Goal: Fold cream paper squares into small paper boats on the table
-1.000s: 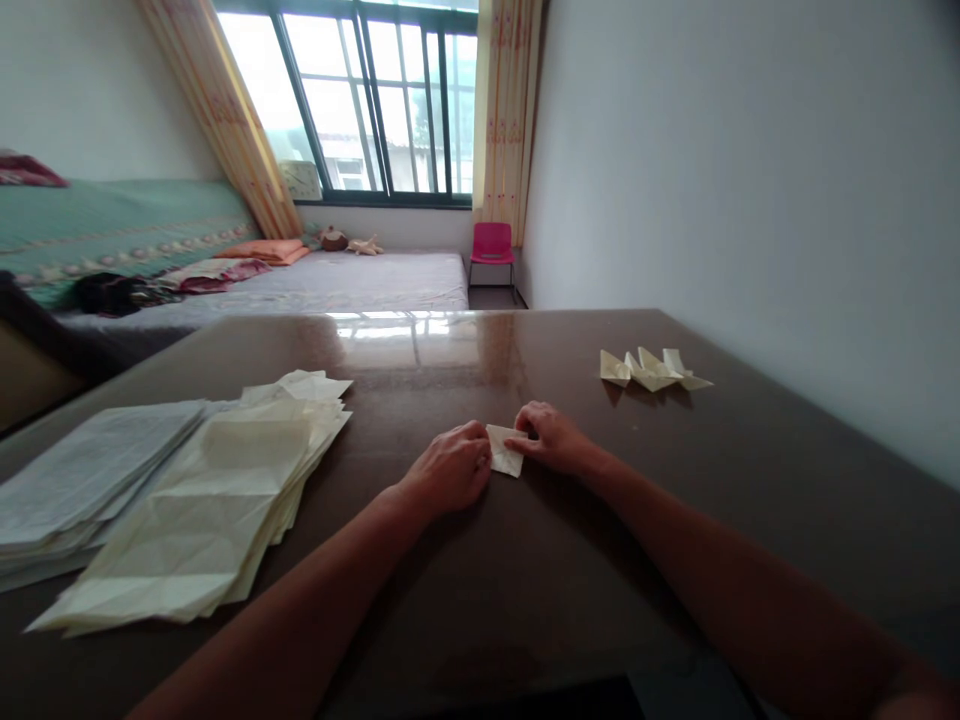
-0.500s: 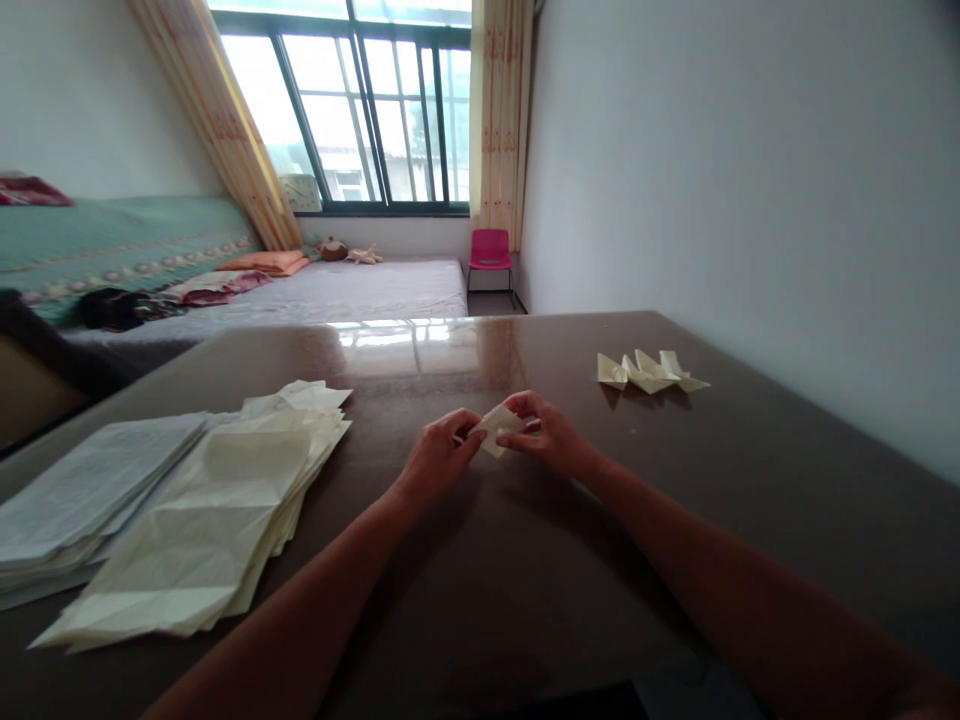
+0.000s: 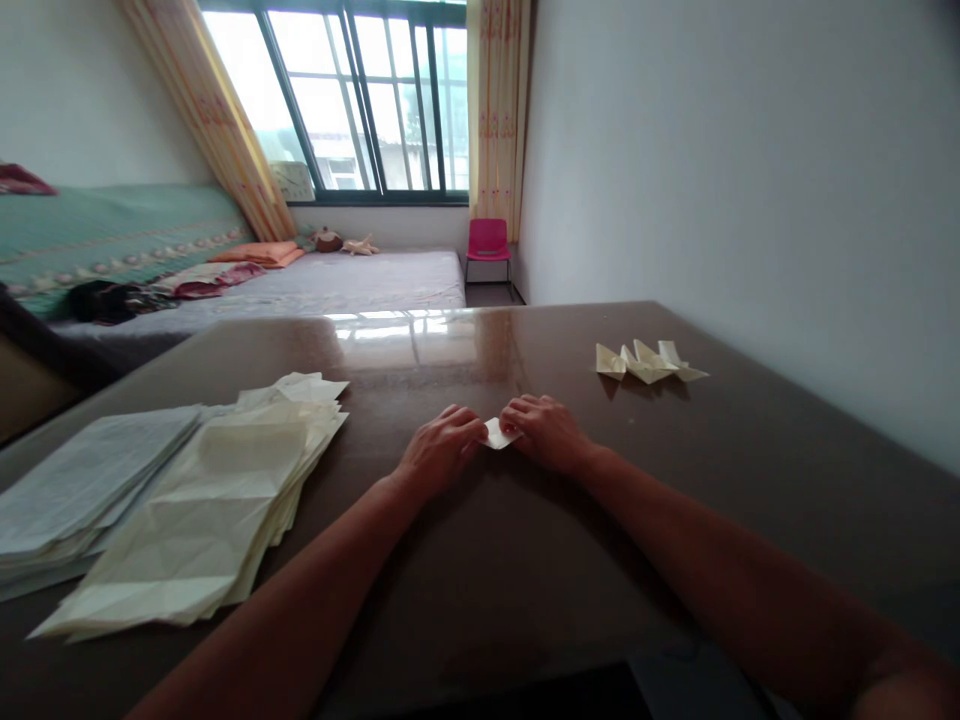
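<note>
A small folded piece of paper (image 3: 497, 436), cream-white, is between my two hands over the middle of the brown table (image 3: 480, 560). My left hand (image 3: 448, 440) grips its left side with curled fingers. On the right side, my right hand (image 3: 546, 430) has its fingers closed on the paper's edge. The fingers cover both sides of the paper, so only its middle and lower corner show. Farther right on the table stand several folded paper pieces (image 3: 651, 364) in a row.
To the left lie a stack of creased cream paper sheets (image 3: 217, 510) and a pile of greyish printed papers (image 3: 97, 480). A white wall (image 3: 735, 200) runs along the right. Beyond the table are a bed (image 3: 390, 280) and a pink chair (image 3: 488, 240).
The paper has gone from tilted up, showing a larger face, to lower and flatter. My hands have turned knuckles-up over its sides. The whole view has shifted slightly.
</note>
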`<action>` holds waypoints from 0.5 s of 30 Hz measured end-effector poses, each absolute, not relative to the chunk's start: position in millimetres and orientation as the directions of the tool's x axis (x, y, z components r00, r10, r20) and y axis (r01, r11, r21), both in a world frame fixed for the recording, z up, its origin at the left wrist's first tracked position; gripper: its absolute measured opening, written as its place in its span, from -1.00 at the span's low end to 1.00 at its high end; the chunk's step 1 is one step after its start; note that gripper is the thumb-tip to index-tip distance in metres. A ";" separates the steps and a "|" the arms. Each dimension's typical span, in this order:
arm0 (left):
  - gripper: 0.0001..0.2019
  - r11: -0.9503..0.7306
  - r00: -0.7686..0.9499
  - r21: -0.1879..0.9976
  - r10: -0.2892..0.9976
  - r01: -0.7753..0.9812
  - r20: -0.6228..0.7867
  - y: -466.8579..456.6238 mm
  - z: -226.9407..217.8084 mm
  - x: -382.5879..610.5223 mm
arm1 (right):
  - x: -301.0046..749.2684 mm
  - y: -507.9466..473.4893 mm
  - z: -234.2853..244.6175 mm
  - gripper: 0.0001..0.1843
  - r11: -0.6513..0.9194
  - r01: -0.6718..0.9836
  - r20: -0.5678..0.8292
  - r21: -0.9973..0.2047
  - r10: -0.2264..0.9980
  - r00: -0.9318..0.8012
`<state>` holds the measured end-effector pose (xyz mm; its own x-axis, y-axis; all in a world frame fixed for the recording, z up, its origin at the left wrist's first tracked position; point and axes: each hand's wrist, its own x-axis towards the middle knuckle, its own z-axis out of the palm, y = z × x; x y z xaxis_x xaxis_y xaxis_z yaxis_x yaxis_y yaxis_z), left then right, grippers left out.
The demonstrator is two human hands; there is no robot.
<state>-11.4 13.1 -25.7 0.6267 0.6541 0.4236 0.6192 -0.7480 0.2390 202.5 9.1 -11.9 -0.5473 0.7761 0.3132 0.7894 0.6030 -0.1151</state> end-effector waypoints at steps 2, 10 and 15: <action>-0.83 -0.764 0.679 0.217 0.641 0.607 0.357 12.8 -26.7 -12.8 | 206.6 8.5 -9.8 -0.78 0.615 0.783 0.258 -0.098 0.775 -0.577; -0.77 -0.731 0.668 0.253 0.682 0.634 0.297 12.4 -21.9 -12.2 | 227.0 15.2 -10.3 -0.78 0.698 0.632 0.200 -0.336 0.709 -0.677; -0.73 -0.574 0.497 0.383 0.818 0.723 0.288 22.5 -32.7 -7.0 | 222.6 24.4 -25.5 -0.76 0.510 0.673 0.166 -0.536 0.845 -0.508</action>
<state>-7.0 22.5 -32.7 0.4973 0.8185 0.2877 0.7234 -0.5743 0.3834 222.6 24.4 -25.5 -0.5082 0.8451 0.1661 0.6731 0.5100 -0.5356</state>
